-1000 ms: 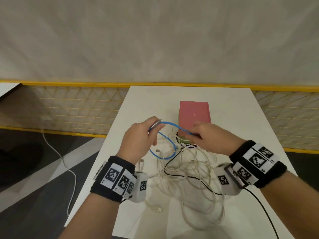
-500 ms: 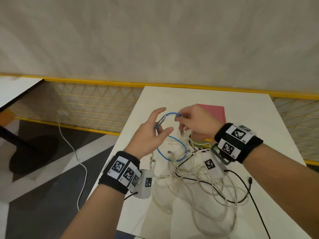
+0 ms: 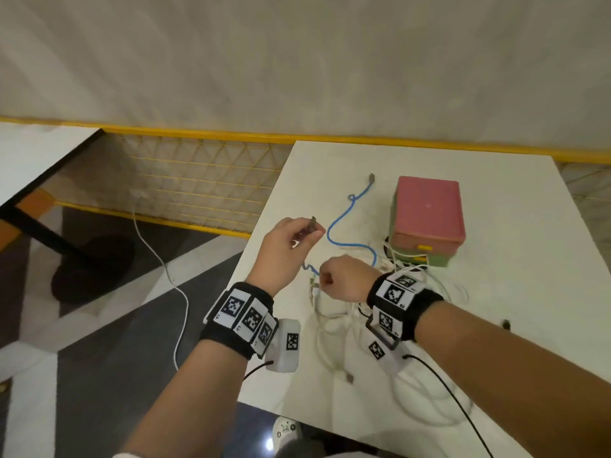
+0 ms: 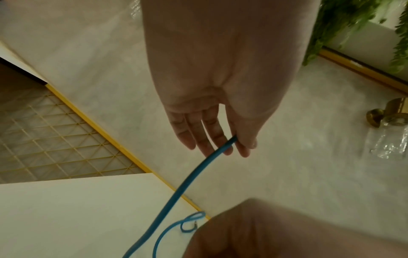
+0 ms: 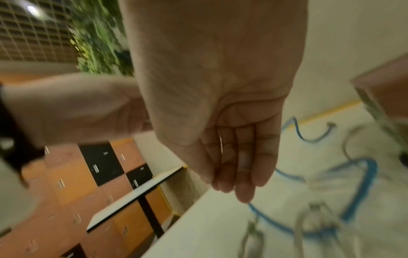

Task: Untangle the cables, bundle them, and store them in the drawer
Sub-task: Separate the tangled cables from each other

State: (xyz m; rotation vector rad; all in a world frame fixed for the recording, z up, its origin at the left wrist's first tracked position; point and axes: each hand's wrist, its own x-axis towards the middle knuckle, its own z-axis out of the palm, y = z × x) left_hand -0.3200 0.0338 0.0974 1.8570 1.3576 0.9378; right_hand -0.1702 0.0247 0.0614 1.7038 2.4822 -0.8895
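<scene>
A blue cable [image 3: 334, 226] snakes over the white table [image 3: 496, 292], its far plug [image 3: 371, 178] lying free near the back. My left hand [image 3: 310, 231] is raised and pinches the cable's other plug end between thumb and fingers; in the left wrist view the blue cable [image 4: 187, 178] leaves that left hand [image 4: 237, 144]. Just below, my right hand [image 3: 325, 279] is curled and pinches the same cable. In the blurred right wrist view the blue cable [image 5: 264, 220] emerges under the right hand [image 5: 240, 192]. A tangle of white cables [image 3: 334, 328] lies beneath my right wrist. The pink and green drawer box [image 3: 428, 209] is shut.
A thin black cable [image 3: 443, 385] trails across the table's near right part. The table's left edge [image 3: 261, 292] drops to the floor, where a white cord [image 3: 178, 292] lies. A yellow mesh fence [image 3: 198, 180] and a second table [image 3: 39, 153] stand to the left.
The blue loop has been drawn out and its far end now lies stretched toward the table's back. My right hand came down below the left hand, which still holds the plug.
</scene>
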